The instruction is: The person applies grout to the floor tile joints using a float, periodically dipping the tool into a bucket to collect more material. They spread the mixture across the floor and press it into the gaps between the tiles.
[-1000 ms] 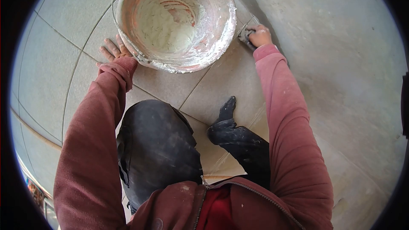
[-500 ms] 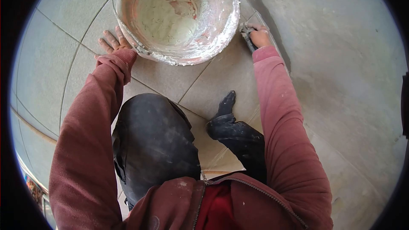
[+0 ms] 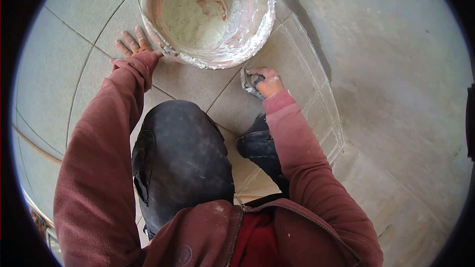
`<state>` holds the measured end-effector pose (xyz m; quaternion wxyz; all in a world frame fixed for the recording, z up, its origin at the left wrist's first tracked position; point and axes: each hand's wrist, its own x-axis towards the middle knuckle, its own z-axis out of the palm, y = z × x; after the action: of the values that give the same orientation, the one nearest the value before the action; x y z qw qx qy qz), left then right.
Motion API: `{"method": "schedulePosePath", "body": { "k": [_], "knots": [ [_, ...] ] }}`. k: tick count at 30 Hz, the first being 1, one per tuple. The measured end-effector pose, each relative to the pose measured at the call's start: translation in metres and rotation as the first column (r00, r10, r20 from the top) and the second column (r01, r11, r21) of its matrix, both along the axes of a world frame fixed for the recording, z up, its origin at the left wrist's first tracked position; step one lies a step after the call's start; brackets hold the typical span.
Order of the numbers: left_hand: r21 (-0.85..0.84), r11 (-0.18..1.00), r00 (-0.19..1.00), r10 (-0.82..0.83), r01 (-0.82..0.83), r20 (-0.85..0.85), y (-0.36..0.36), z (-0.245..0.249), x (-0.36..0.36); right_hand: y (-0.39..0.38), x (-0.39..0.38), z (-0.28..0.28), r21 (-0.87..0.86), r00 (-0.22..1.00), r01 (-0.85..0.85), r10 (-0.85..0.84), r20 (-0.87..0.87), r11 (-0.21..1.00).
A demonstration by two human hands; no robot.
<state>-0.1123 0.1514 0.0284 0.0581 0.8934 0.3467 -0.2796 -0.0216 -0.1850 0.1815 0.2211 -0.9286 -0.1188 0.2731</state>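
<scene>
My right hand (image 3: 268,83) is closed round a small grey scraper (image 3: 251,83) smeared with white paste; the fingers cover part of it. It is just above or on the floor tiles, below the bucket's right side. My left hand (image 3: 133,46) lies flat on the tiles with the fingers spread, close to the bucket's left side. An orange bucket (image 3: 255,30), coated inside with whitish paste, stands in front of me, and its wire handle hangs to the left.
Grey floor tiles (image 3: 194,87) with dark joints spread under me. To the right, whitish smear lines (image 3: 316,100) run along the tiles beside a smoother grey floor (image 3: 396,69). My bent knee (image 3: 180,148) and my other leg are close below the hands.
My right hand has moved left and towards me with the scraper, away from the right edge of the tiles. Whitish lines now show there. The left hand stays nearly in place.
</scene>
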Motion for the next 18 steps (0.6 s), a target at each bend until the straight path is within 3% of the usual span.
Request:
{"method": "schedulePosePath", "body": {
  "k": [2,5,6,8,9,11,12,14,18],
  "knots": [
    [0.007,1.0,1.0,0.014,-0.014,-0.004,-0.002,0.009,0.004,0.015,-0.02,0.008,-0.089,0.982,-0.095,0.108,0.153,0.991],
    [0.253,0.907,0.942,-0.32,0.335,-0.101,0.008,-0.034,-0.011,0.008,-0.035,-0.02,-0.114,0.963,-0.126,0.149,0.225,0.985],
    [0.15,0.96,0.971,-0.224,0.235,-0.084,0.0,-0.005,-0.002,0.009,-0.032,-0.016,-0.113,0.962,-0.124,0.148,0.23,0.986],
    [0.035,0.991,0.989,-0.122,0.125,-0.077,-0.013,0.035,0.008,0.008,-0.025,0.0,-0.274,0.978,-0.193,0.207,0.021,0.942],
    [0.035,0.993,0.989,-0.105,0.109,-0.102,-0.016,0.05,0.013,0.012,-0.019,0.003,-0.276,0.977,-0.198,0.213,0.025,0.941],
    [0.036,0.997,0.982,-0.067,0.075,-0.175,-0.021,0.072,0.013,0.017,-0.015,0.002,-0.139,0.957,-0.113,0.145,0.25,0.984],
    [0.04,0.997,0.976,-0.052,0.061,-0.21,-0.02,0.079,0.012,0.014,-0.02,-0.003,-0.136,0.959,-0.117,0.148,0.243,0.984],
    [0.032,0.999,0.981,-0.029,0.036,-0.192,-0.015,0.066,0.009,0.005,-0.024,-0.016,-0.274,0.966,-0.179,0.222,0.135,0.945],
    [0.066,0.991,0.989,-0.109,0.116,-0.097,-0.007,0.011,0.002,0.006,-0.005,0.0,-0.201,0.991,-0.136,0.131,-0.04,0.97]
  ]
}}
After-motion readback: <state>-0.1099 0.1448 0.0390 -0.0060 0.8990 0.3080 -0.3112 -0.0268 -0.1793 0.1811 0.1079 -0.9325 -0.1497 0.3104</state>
